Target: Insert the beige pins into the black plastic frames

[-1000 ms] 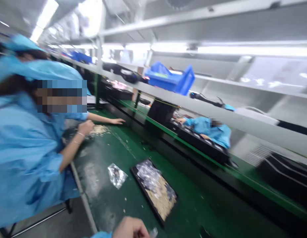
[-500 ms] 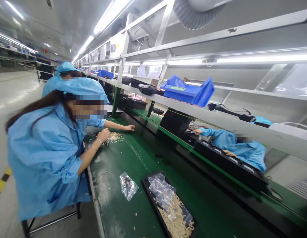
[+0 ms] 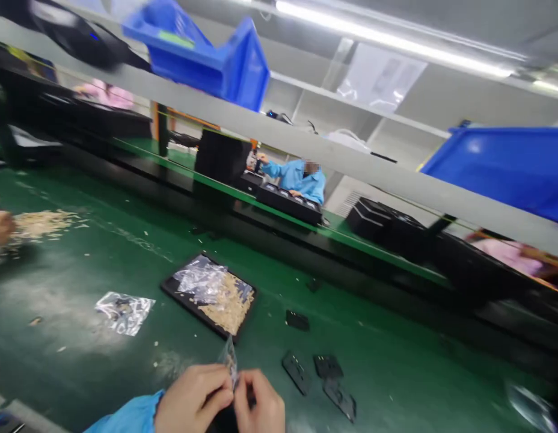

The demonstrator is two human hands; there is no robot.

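Low in the head view, my left hand and my right hand meet at a small clear plastic bag. Fingers of both hands pinch it, and it stands up between them. Small pieces show blurred inside the bag. Just beyond lies a black tray with many small tan sticks and some clear plastic bags in it. Right of my hands, several black plastic parts lie on the green table.
Another filled clear bag lies left of the tray. At the far left a co-worker's hand is beside a pile of tan sticks. Blue bins sit on the shelf above. A person in blue sits across the line.
The view has swung right and down. My two hands with the bag, and the black parts, have come into view; the nearby co-worker has mostly left it.
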